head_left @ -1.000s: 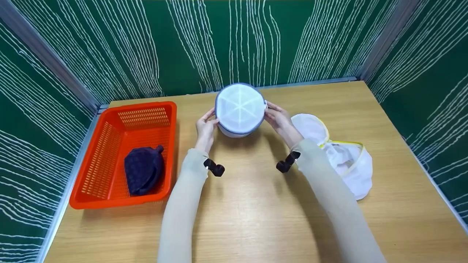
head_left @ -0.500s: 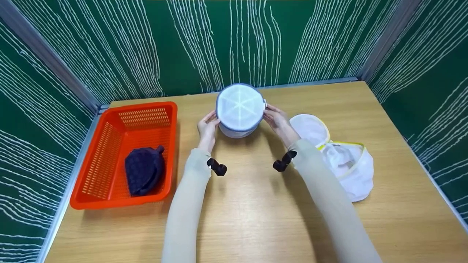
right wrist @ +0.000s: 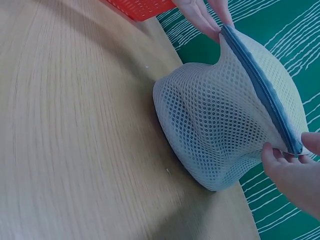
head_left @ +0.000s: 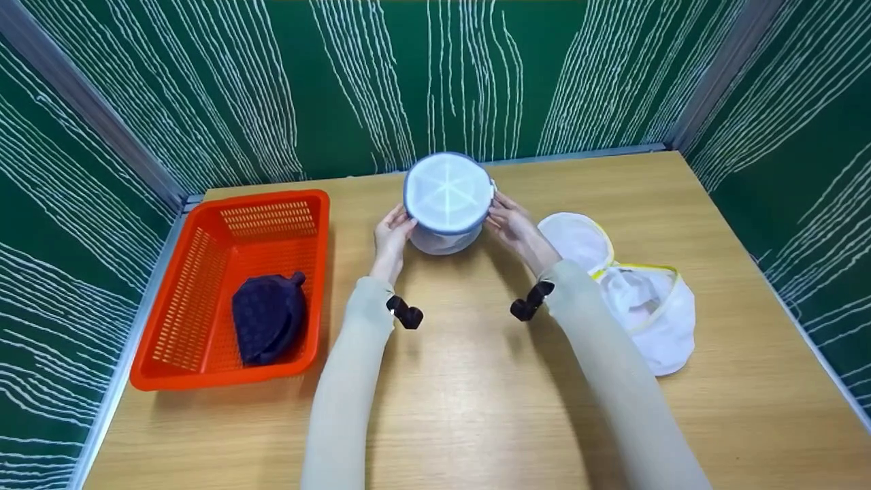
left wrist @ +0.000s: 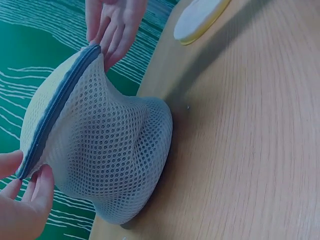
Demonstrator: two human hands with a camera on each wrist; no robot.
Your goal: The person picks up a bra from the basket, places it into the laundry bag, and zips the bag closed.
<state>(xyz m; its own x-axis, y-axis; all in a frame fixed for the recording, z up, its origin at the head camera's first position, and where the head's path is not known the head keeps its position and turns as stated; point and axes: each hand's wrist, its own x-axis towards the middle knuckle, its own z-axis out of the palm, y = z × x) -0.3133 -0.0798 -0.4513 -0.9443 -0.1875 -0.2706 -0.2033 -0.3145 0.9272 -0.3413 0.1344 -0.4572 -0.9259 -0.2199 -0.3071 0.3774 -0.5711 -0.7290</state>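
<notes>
With the fingers [left wrist: 46, 186] of the left hand [head_left: 390, 245] and right hand [head_left: 520, 231], pinching opposite sides of the blue zippered rim [right wrist: 264, 90] of a white mesh bag [head_left: 447, 201]. Set base down on the tabletop [head_left: 449, 395] near the green wall [head_left: 408, 75], between an orange basket [head_left: 221, 380] holding a dark pouch [head_left: 267, 316] and a yellow-trimmed white bag [head_left: 670, 337].

Head view: I look forward and down from above the sleeved arms [head_left: 343, 388], far enough back to frame the wooden table [head_left: 442, 408] and green wall [head_left: 326, 139]. Left-wrist and right-wrist views: close in, each tilted sideways, facing the mesh bag [left wrist: 115, 145] past the left hand [left wrist: 25, 205] or right hand [right wrist: 297, 177] — the zipped rim [left wrist: 59, 101] and both hands shared between them
</notes>
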